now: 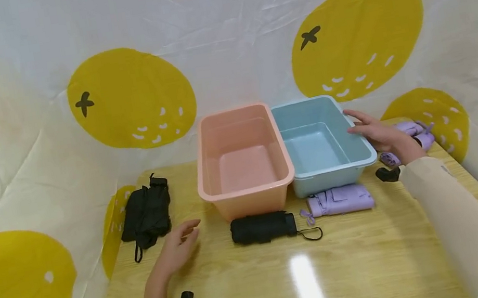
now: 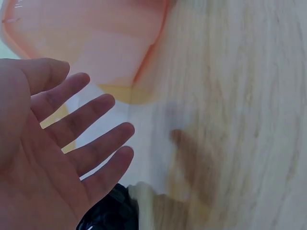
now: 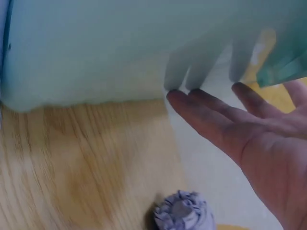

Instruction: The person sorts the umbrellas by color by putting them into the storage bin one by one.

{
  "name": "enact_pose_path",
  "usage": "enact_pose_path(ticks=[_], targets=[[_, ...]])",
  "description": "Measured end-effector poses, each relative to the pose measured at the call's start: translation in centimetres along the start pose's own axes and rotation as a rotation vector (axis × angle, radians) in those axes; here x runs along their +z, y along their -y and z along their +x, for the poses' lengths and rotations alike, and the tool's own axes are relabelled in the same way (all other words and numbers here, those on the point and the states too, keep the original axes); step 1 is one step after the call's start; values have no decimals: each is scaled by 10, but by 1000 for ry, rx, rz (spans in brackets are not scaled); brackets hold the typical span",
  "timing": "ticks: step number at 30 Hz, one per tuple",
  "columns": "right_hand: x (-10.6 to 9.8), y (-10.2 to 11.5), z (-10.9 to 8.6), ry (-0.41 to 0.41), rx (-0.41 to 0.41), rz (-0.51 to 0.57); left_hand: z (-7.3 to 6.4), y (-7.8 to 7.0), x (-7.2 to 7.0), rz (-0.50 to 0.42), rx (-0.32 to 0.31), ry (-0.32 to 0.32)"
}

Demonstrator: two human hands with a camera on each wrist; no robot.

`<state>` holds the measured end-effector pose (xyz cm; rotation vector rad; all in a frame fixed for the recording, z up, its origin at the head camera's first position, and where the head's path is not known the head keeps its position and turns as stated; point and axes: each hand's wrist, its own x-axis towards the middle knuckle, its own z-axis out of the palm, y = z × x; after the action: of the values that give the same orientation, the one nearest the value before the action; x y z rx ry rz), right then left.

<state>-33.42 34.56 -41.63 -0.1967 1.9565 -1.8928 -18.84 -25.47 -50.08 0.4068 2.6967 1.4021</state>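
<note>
Tabletop (image 1: 224,288): right hand (image 1: 379,135) touches blue bin (image 1: 334,179) (left hand (image 1: 178,248) near umbrella (image 1: 147,214)).

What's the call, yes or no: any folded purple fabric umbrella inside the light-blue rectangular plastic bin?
No, the light-blue bin shows a bare floor and the folded purple umbrellas lie outside it.

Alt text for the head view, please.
A person's right hand touches the right side of a blue bin beside a pink bin; the left hand hangs above a wooden table. Folded black umbrellas lie left and in front, purple umbrellas in front and right.
</note>
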Motion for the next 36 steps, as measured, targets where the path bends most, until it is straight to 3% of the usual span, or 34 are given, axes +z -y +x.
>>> enact_pose_path(ticks=[3, 10, 18, 25, 29, 36], targets=[[-2, -1, -1, -10, -25, 50, 3, -6, -4, -20, 39, -8], [-6, -5, -6, -41, -76, 130, 8, -43, -22, -27, 106, 1], [-11, -11, -7, -38, -92, 223, 33, -30, -47, 72, 95, -8], [-6, -11, -4, -40, -74, 208, 44, -39, -72, 343, 36, -63], [-3, -13, -2, -39, -71, 202, 51, -34, -80, 487, -18, -113], [-2, -17, 6, -21, -62, 214, 56, -21, -84, 611, -93, -187]])
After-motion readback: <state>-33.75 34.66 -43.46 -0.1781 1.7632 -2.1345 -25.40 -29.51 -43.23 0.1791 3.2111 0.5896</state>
